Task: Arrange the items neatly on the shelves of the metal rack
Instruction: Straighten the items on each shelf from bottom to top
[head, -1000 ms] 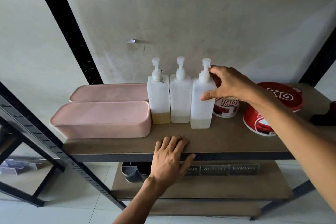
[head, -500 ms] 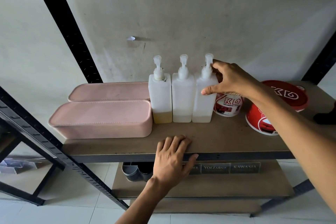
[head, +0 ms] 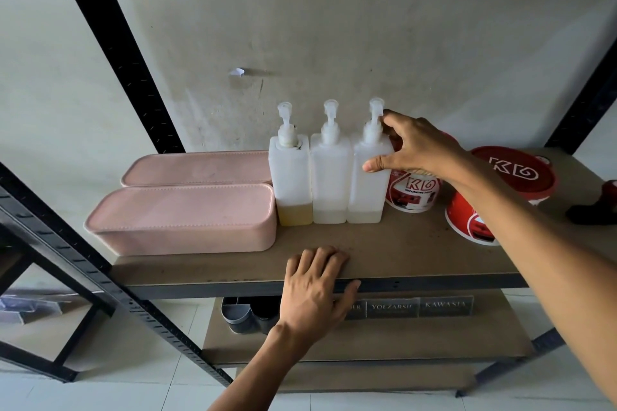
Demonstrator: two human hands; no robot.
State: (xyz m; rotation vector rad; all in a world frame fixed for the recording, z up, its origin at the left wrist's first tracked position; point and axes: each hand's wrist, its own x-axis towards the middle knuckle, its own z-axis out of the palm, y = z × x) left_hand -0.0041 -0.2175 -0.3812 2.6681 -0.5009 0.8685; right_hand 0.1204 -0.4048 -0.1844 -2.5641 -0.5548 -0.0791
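On the wooden shelf (head: 400, 253) of the metal rack (head: 110, 43), three white pump bottles stand in a touching row. The right hand (head: 417, 147) grips the rightmost bottle (head: 367, 183), thumb on its front face, fingers (head: 389, 117) curled behind its pump neck. Left of this bottle lie two pink lidded boxes (head: 180, 217); right of it sit two red-and-white tubs (head: 414, 193). The left hand (head: 314, 297) lies flat on the shelf's front edge, fingers pressed together.

Home storage corner; metal rack (head: 140, 90); paint tubs (head: 414, 192)
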